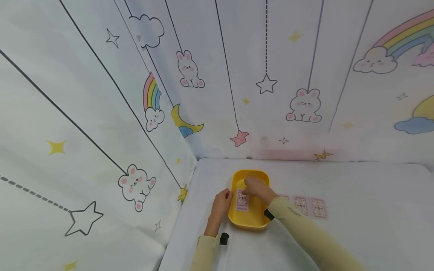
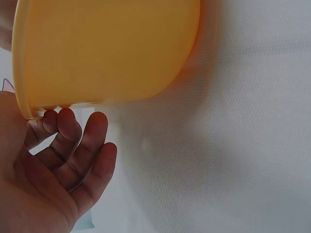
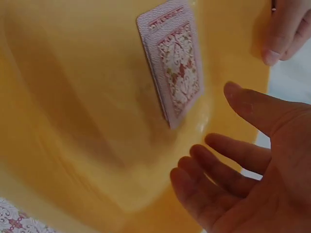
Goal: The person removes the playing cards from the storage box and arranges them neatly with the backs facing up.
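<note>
Evidently, your left hand (image 1: 221, 203) steadies the yellow tray (image 1: 250, 226) while your right hand (image 1: 259, 187) reaches over it, holding nothing

Nearest you, your pale yellow sleeves (image 1: 306, 233) come in from either side, a dark wrist device (image 1: 224, 238) beside each cuff. A little farther on, your left hand pinches the tray's left rim: the thumb tip shows at the inner side, the fingers curl underneath and outside. You probably hold it there so that the light-looking tray won't slide while your other arm crosses it.

Level with your grip, to the right of the tray, a row of patterned cards (image 1: 318, 208) lies flat on the worktop (image 1: 366, 210). You can count three; your right forearm partly covers the nearest to the tray. Their spacing likely keeps each one easy to pick up.

Within the tray, a small stack of matching cards (image 1: 242, 200) lies against the left part of the floor, edges nearly squared, perhaps to leave room beside it. Just past it, your right hand has its fingers loosely curved, the thumb well apart from them.

Farthest off, behind the worktop, hangs a white wall covering (image 1: 251, 45) printed with bunnies, stars and rainbows.
</note>
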A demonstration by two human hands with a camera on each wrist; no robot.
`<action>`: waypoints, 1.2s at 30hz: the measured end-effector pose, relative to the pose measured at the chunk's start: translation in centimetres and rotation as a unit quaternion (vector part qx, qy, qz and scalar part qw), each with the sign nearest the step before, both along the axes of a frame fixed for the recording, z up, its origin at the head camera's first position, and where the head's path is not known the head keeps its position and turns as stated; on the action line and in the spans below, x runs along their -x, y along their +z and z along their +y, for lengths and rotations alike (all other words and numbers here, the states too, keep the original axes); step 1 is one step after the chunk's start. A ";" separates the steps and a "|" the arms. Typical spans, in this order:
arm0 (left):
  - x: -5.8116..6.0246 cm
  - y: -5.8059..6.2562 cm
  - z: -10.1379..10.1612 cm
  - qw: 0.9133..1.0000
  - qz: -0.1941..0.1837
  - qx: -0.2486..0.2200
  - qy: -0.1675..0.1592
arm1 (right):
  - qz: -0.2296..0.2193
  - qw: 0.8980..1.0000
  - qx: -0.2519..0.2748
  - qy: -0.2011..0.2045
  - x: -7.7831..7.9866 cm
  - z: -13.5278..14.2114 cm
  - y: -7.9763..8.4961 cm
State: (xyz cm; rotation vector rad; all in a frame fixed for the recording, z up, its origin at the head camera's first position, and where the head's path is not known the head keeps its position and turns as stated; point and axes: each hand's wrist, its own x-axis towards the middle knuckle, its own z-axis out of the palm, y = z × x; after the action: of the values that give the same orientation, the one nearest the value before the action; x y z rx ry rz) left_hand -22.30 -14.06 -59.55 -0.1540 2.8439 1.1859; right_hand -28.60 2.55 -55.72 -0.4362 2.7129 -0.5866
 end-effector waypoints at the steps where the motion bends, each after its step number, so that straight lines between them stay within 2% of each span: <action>1: 0.0 -0.1 0.0 1.000 -0.001 -0.001 0.000 | -0.011 1.000 -0.006 -0.001 0.0 -0.2 -0.1; 6: 0.1 -0.3 -0.1 1.000 -0.001 -0.002 -0.001 | -0.027 0.998 -0.063 -0.009 -0.4 -0.9 -0.9; 11: 0.1 -0.2 -0.1 1.000 0.006 -0.001 0.001 | -0.010 0.994 -0.110 -0.001 -1.2 -1.4 -1.0; 20: 0.1 -0.3 0.1 1.000 0.006 0.006 0.002 | 0.032 0.990 -0.136 0.020 -2.0 -1.6 -0.5; 24: 0.1 -0.2 0.1 1.000 0.007 0.004 0.003 | 0.039 0.992 -0.120 0.018 -2.0 -1.5 -0.6; 30: -0.1 0.0 0.0 1.000 0.020 0.004 -0.003 | 0.027 0.995 -0.091 -0.018 -1.3 -1.5 -1.3; 32: -0.1 0.0 0.0 1.000 0.022 0.004 -0.004 | 0.007 0.998 -0.060 -0.033 -0.9 -1.4 -1.6; 36: -0.1 -0.1 -0.1 1.000 0.019 0.003 -0.005 | -0.044 0.997 0.041 -0.054 -0.6 -1.1 -1.7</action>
State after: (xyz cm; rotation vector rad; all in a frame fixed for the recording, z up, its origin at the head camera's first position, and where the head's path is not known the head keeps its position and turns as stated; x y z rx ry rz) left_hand -22.17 -14.11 -59.61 -0.1203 2.8767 1.1915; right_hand -28.05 1.45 -57.44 -0.2777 2.6479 -0.7300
